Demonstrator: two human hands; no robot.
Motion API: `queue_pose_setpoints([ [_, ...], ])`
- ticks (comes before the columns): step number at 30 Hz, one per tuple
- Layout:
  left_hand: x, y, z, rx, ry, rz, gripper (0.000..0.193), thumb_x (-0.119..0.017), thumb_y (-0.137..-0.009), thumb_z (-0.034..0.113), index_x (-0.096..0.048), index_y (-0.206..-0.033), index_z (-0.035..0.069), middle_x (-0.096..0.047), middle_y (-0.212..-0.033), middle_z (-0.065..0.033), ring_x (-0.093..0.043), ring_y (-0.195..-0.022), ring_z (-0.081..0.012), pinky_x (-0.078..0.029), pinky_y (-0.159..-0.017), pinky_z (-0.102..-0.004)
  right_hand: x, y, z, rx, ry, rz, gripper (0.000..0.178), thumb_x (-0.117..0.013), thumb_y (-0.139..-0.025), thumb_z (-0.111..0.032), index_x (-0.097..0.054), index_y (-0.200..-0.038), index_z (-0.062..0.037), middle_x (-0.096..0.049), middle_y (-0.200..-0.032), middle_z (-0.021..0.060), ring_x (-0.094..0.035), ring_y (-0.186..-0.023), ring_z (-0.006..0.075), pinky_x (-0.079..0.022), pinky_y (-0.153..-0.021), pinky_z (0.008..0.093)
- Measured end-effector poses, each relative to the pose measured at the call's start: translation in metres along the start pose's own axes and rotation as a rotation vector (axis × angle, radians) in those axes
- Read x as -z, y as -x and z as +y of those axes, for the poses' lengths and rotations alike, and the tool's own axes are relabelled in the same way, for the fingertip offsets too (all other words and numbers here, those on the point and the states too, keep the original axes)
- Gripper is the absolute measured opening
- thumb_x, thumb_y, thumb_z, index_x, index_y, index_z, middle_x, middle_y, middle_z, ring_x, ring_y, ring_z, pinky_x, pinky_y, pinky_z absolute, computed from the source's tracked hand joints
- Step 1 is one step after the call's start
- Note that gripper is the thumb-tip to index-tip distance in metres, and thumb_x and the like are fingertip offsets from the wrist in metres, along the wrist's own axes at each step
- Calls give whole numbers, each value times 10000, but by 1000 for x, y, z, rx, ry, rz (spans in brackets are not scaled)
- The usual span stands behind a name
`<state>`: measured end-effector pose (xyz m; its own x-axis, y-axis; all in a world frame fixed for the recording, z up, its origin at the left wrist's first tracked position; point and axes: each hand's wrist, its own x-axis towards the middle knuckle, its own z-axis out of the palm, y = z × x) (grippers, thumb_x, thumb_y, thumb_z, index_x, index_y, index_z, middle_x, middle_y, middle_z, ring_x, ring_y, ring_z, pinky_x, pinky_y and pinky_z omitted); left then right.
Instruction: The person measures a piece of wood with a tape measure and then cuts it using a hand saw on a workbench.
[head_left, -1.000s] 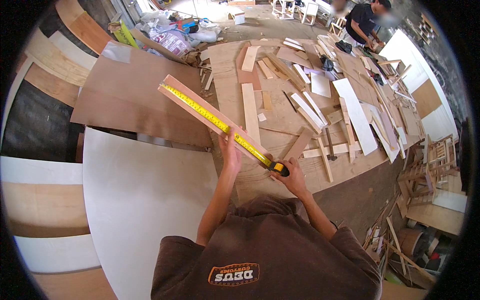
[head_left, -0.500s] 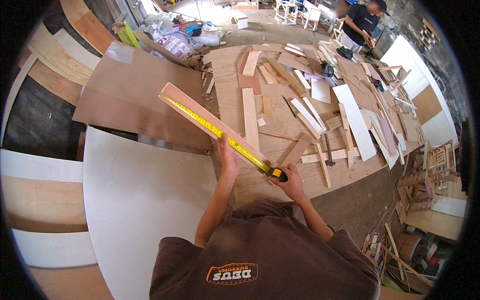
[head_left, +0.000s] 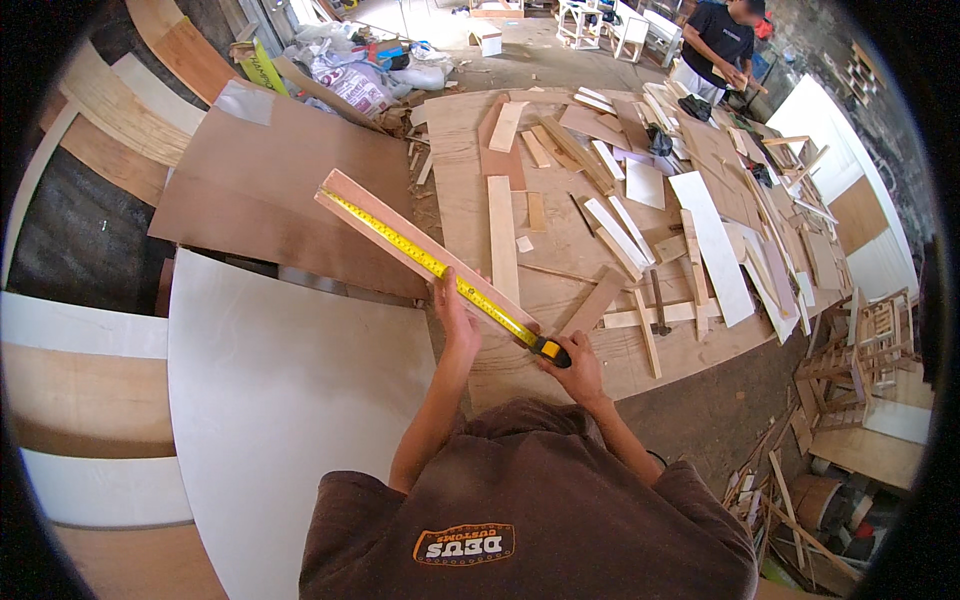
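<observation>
A long, narrow wooden board point(head_left: 345, 187) slants from the upper left down toward my right hand, held above the worktable point(head_left: 455, 200). Along its length lies the drawn-out yellow blade of a tape measure point(head_left: 551, 351). My left hand point(head_left: 458, 312) grips the board around its middle, the thumb pressing on the blade. At the board's near end, my right hand point(head_left: 577, 365) is closed around the black and yellow tape case. The fingers beneath the board are mostly hidden.
Wood strips point(head_left: 502, 235), a white panel point(head_left: 710, 245) and a clamp-like metal bar point(head_left: 659, 300) lie on the table. A large white sheet point(head_left: 290, 380) and a brown sheet point(head_left: 290, 170) are at left. Another person point(head_left: 720, 50) stands at the far right; wooden frames point(head_left: 860, 345) sit at right.
The board and tape stay almost in the same place, with both hands keeping their hold. The view has shifted slightly, and the far person's posture differs a little.
</observation>
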<state>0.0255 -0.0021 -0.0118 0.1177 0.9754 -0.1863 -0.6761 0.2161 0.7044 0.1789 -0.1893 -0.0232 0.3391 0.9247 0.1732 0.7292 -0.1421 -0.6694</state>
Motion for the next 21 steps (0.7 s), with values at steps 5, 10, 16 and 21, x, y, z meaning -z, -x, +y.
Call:
queue_pose_setpoints([
  [5, -23, 7, 2, -16, 61, 62, 438, -632, -969, 345, -466, -1269, 72, -597, -1108, -129, -646, -1011, -287, -568, -922, -472, 3, -1, -2, -30, 41, 94, 469, -832, -752, -297, -690, -1144, -80, -571, -964, 123, -602, -897, 303, -513, -759, 404],
  [10, -6, -5, -5, -31, 59, 89, 448, -630, -967, 377, -475, -1262, 78, -625, -1092, -159, -657, -1002, -312, -564, -910, -467, -1, -4, -1, 0, 57, 114, 467, -823, -752, -274, -685, -1172, -123, -581, -1016, 104, -598, -957, 296, -522, -786, 411],
  [16, 3, -4, -15, -7, 60, 158, 482, -628, -969, 365, -432, -1312, 89, -625, -1093, -160, -652, -1028, -326, -555, -941, -486, 2, -3, 1, -9, 140, 100, 440, -809, -759, -286, -688, -1154, -134, -599, -1076, 91, -594, -1015, 290, -538, -795, 415],
  [21, 32, -14, -26, -6, 90, 210, 490, -611, -979, 359, -399, -1343, 108, -599, -1148, -141, -631, -1073, -320, -556, -931, -500, -1, -5, 0, 40, 123, 141, 413, -814, -735, -265, -698, -1103, -116, -611, -1049, 82, -598, -1012, 286, -542, -782, 411],
])
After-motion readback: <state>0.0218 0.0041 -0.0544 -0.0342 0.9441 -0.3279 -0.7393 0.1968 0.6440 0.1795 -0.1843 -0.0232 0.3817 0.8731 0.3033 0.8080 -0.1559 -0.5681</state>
